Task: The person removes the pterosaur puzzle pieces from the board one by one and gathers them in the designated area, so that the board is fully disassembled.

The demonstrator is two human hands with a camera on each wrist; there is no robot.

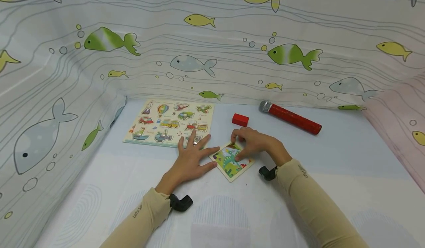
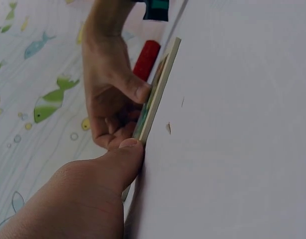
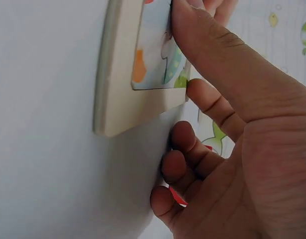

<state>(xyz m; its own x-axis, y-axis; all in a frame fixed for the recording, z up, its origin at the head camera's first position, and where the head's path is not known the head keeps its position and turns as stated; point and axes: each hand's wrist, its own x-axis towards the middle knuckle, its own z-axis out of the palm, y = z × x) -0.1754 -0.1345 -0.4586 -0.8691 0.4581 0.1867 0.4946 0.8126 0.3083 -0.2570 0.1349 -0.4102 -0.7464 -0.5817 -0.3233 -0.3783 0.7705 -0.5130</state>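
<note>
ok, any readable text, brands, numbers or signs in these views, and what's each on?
"Let's S": left sleeve, rest of the word unclear.
"Let's": right sleeve, what follows is too small to read surely.
Vehicle picture board: tiny caption-like marks beside the pictures, too small to read.
Dinosaur puzzle, red block, red microphone: no lettering that I can make out.

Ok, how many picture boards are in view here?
2: a large cream rectangular board printed with vehicles, back left, partly behind the left hand; a small cream square board picturing a dinosaur, between that hand and the right hand, partly covered.
</note>
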